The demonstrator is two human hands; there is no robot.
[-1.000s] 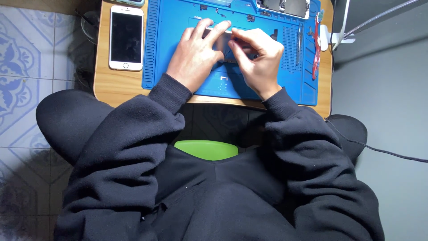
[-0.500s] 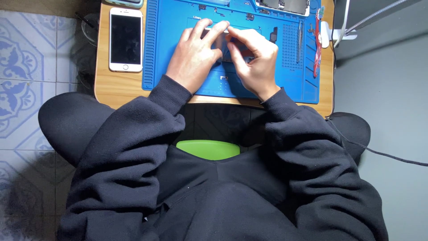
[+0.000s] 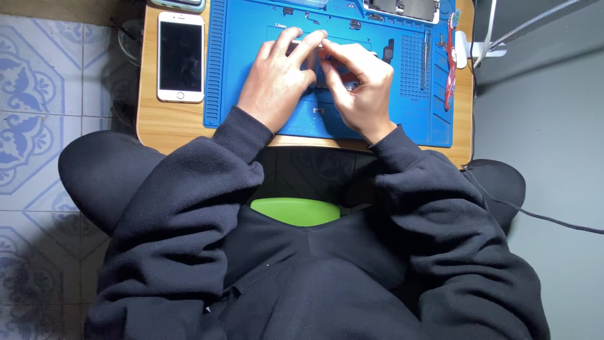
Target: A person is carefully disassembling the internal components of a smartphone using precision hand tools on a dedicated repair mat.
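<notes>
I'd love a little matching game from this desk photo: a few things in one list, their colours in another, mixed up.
Things:
1. work mat
2. phone
3. small table
4. stool seat

Colours:
A. light wood
B. bright green
C. blue
D. white with a dark screen

Pairs: 1-C, 2-D, 3-A, 4-B.

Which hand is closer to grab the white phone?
Left, probably. The left hand lies on the blue mat nearer the white phone; the right hand is farther away.
</notes>
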